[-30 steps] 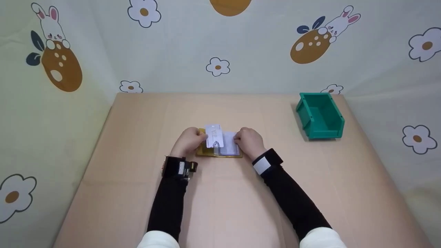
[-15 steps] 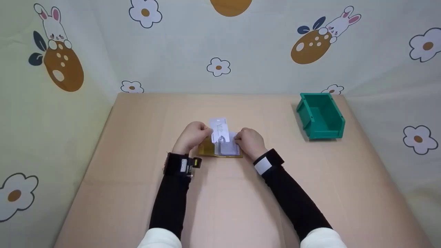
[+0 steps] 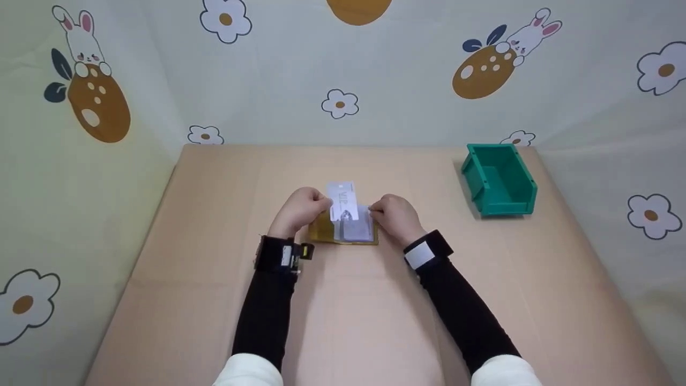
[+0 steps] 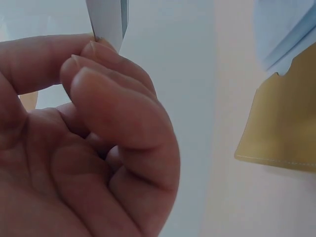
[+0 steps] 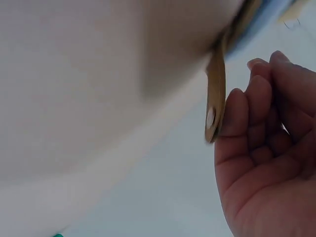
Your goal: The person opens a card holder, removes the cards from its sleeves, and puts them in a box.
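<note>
In the head view, my left hand pinches a white card printed "VIP" by its left edge, above a mustard-yellow card holder. The card stands between thumb and fingertips in the left wrist view. The holder lies spread on the table, with pale plastic sleeves on its right half. My right hand is at the sleeves' upper right corner. In the right wrist view, the right hand has loosely bent fingers with nothing visible between them, beside the holder's snap strap.
A green plastic bin stands at the back right of the tan table. Behind and at both sides hangs a pale cloth printed with flowers and rabbits.
My left hand has drawn the VIP card up and slightly right, away from the holder's left half. The right hand has shifted a little up and right from the sleeves' edge.
</note>
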A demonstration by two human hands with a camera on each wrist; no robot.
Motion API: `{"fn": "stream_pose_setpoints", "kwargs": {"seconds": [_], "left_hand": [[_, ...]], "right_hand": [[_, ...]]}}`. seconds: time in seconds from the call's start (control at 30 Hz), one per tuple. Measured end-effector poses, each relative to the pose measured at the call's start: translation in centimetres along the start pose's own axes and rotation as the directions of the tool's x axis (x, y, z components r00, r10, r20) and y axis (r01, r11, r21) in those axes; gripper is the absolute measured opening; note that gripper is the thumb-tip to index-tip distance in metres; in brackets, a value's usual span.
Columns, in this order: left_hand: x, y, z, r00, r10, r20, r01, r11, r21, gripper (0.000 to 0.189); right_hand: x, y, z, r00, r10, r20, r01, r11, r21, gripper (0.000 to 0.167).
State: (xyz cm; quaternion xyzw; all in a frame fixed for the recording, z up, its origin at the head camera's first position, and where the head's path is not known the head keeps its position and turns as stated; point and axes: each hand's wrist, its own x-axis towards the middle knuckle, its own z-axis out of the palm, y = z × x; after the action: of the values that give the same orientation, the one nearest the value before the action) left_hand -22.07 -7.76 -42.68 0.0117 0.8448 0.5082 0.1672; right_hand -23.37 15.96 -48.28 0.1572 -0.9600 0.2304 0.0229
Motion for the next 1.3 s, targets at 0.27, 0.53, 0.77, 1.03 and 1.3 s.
{"fn": "stream_pose_setpoints", "kwargs": {"seconds": [0.27,0.53,0.77,1.03,1.3], "left_hand": [[0.0,0.3,0.4,1.000,0.010,0.002,-0.010,1.000,0.007,0.024],[0.1,0.6,1.1,1.000,0.019,0.003,-0.019,0.999,0.033,0.023],[0.1,0.7,1.6,1.000,0.019,-0.011,-0.019,0.999,0.038,0.018],[0.2,0.8,2.1,0.999,0.032,-0.016,-0.031,0.998,0.050,0.022],[0.3,0.6,2.6,0.998,0.061,-0.030,-0.059,0.997,0.054,0.019]], "right_hand": [[-0.6,-1.8,-3.4,0.998,0.048,-0.033,-0.043,0.989,0.144,0.020],[-0.9,-3.4,-3.5,0.995,0.069,0.071,-0.085,0.962,0.258,0.029],[-1.0,-3.5,-3.3,0.993,0.094,0.076,-0.112,0.952,0.284,0.028],[-1.0,-3.5,-3.3,0.978,0.179,0.103,-0.203,0.925,0.320,0.024],[-1.1,-3.1,-3.3,0.983,0.166,0.082,-0.184,0.923,0.337,0.024]]}}
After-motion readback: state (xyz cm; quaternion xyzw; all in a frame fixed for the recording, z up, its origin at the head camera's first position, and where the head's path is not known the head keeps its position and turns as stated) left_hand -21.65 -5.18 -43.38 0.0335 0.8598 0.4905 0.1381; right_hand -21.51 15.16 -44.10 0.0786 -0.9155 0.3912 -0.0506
